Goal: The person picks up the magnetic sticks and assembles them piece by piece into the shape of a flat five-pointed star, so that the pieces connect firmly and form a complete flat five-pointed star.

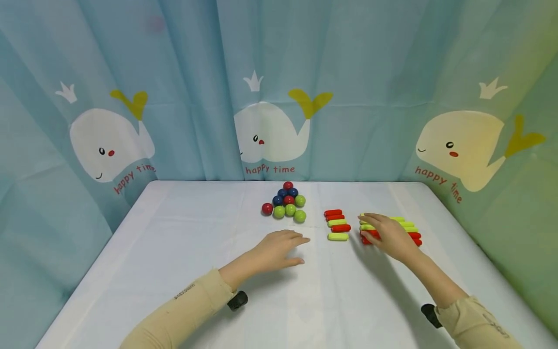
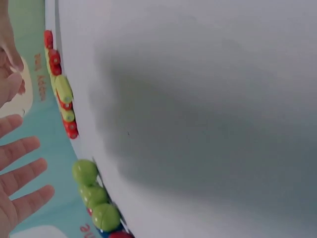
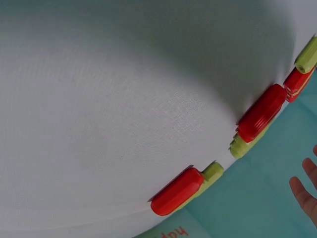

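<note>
1. White worktop (image 1: 196,213), beneath everything.
2. Left hand (image 1: 274,248), fingers spread wide.
3. Right hand (image 1: 391,236), fingers loosely apart.
4. Larger red-and-yellow stick group (image 1: 411,230), partly hidden by the right hand; cannot tell whether they touch.
5. Ball cluster (image 1: 290,210), left hand's twelve o'clock.
6. Smaller stick column (image 1: 341,228), right hand's nine o'clock.

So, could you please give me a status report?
Left hand empty, over the table. Right hand over the larger stick group, contact unclear. Nothing visibly in the way.
</note>
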### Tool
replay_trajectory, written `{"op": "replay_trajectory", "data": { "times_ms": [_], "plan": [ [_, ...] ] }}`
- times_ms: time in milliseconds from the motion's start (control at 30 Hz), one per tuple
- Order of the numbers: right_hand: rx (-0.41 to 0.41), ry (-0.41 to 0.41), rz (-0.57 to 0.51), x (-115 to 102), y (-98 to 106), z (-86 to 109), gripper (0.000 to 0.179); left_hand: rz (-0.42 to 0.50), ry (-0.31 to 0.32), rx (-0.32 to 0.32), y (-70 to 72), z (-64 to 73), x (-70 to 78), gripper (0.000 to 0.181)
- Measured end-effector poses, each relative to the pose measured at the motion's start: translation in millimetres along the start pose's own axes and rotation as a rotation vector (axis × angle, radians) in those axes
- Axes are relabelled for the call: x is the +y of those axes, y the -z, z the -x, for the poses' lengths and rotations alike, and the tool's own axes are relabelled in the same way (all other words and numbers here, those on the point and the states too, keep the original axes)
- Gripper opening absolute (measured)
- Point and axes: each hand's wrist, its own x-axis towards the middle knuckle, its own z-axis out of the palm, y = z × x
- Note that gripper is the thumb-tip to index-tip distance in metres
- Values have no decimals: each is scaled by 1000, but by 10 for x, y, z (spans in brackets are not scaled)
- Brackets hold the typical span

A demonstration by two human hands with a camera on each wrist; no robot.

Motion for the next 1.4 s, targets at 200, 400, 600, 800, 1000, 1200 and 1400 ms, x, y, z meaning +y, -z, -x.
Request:
{"op": "replay_trajectory", "data": {
  "times_ms": [200,400,600,800,1000,1200,1400],
  "plan": [
    [35,23,6,75,28,18,42,-1,-11,6,-36,-186,77,50],
    [64,6,4,157,26,54,41,9,-2,-28,-71,-369,134,50],
    [48,-23,4,259,17,59,40,67,52,-3,-127,-584,174,47],
    [89,-16,15,361,42,59,40,128,98,18,-197,-771,221,45],
    [78,-43,11,426,26,33,38,133,26,28,-248,-971,246,35],
    [63,-61,-13,430,-36,39,38,121,19,29,-331,-1144,280,28],
    [29,-82,-13,427,-41,-27,39,105,43,27,-372,-1268,281,23]
  ]
}}
